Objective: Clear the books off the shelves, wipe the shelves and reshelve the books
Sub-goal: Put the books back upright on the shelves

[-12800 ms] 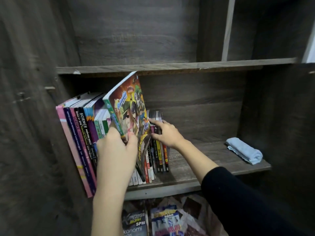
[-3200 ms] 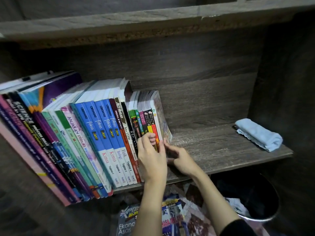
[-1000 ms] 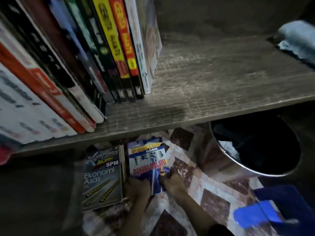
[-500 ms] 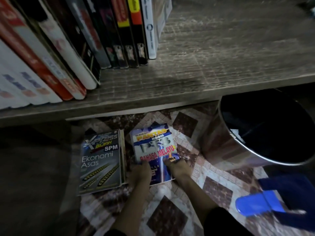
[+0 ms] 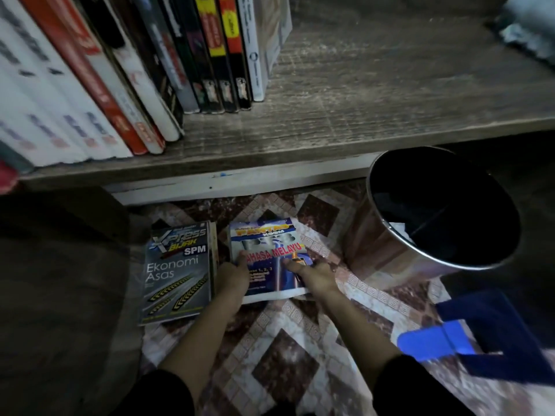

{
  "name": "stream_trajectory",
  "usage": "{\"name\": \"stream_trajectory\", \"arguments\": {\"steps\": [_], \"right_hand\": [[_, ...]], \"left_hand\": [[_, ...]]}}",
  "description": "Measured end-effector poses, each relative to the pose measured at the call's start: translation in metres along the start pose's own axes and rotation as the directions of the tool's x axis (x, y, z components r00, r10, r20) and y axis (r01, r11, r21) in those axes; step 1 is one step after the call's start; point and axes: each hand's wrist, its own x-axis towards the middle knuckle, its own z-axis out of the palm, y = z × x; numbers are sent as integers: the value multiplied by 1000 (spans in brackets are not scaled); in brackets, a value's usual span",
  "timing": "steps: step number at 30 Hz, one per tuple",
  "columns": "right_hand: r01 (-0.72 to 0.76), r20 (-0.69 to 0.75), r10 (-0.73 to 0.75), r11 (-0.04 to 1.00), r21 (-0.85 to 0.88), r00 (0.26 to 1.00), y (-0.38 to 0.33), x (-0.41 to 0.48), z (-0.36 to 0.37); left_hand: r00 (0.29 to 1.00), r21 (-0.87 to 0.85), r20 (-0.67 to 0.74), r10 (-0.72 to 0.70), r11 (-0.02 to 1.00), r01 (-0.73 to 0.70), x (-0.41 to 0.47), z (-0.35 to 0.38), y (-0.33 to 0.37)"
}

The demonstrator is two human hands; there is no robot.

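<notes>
**Two hands on one floor book, reshelving underway**

Two books lie flat on the patterned floor [image 5: 279, 370] just below the shelf [image 5: 375, 94]: the Ekonomi Asas book [image 5: 177, 274] on the left, the Bahasa Melayu book [image 5: 265, 250] just beside it on the right, cover up. Probably parked there to free the board for wiping.

Left hand [image 5: 232, 279] grips the Bahasa Melayu book at its near left edge, thumb on the cover. Right hand [image 5: 315, 277] clamps the near right edge, thumb on top, fingers seemingly under. Grip on both sides makes sense: it's a soft paperback, and its near edge already sags white between the hands. Whether it's clear of the floor, can't tell.

Shelved books [image 5: 126, 70] stand packed at the left of the shelf, leaning left, spines out. The right half of the board is bare, so the next slot is beside the last white spine.

Blue cloth [image 5: 528, 28] sits at the far right of the shelf, well clear of the row. My read: wiping is done on this level.

Metal bin [image 5: 435, 211] stands on the floor right of the hands, close to the lift path. A blue object [image 5: 435, 340] at lower right is too blurred to name.
</notes>
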Motion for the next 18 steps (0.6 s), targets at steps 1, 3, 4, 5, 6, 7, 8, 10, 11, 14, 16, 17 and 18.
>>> {"name": "stream_trajectory", "arguments": {"steps": [1, 3, 4, 5, 6, 7, 8, 10, 11, 14, 16, 17, 18], "right_hand": [[0, 28, -1, 999, 38, 1000, -4, -6, -4], [22, 62, -26, 998, 63, 998, -16, -23, -17], [42, 70, -47, 997, 70, 996, -24, -34, -23], [64, 77, -71, 994, 84, 994, -32, -44, -30], [88, 82, -95, 992, 93, 992, -41, -60, -36], [113, 83, -121, 988, 103, 989, -50, -74, -42], [143, 83, -151, 985, 102, 985, -59, -94, -50], [175, 88, -183, 981, 89, 979, -74, -125, -62], [181, 91, -189, 980, 81, 978, -81, -141, -68], [203, 66, -210, 975, 95, 976, -98, -194, -91], [226, 47, -230, 971, 81, 972, -105, -222, -105], [234, 41, -237, 969, 76, 971, -108, -238, -111], [256, 22, -258, 964, 73, 966, -110, -256, -119]], "left_hand": [[1000, -12, 15, -6, 1000, 6, -8, -3, 5], [999, -44, 43, -17, 999, 19, -25, -11, 14], [998, -70, 57, -25, 997, 29, -33, -15, 17], [997, -95, 71, -17, 995, 23, -41, -18, 22], [996, -108, 84, -6, 994, 15, -53, -24, 28], [996, -119, 93, 5, 993, 6, -62, -29, 33], [994, -127, 106, 35, 992, -21, -76, -38, 38], [987, -118, 134, 90, 990, -74, -99, -49, 50], [981, -88, 161, 107, 992, -94, -111, -54, 57], [966, -31, 217, 138, 990, -135, -150, -72, 67], [944, -73, 287, 162, 986, -147, -179, -82, 74], [931, -69, 326, 163, 987, -148, -193, -87, 75], [920, -68, 349, 179, 984, -166, -213, -94, 78]]}}
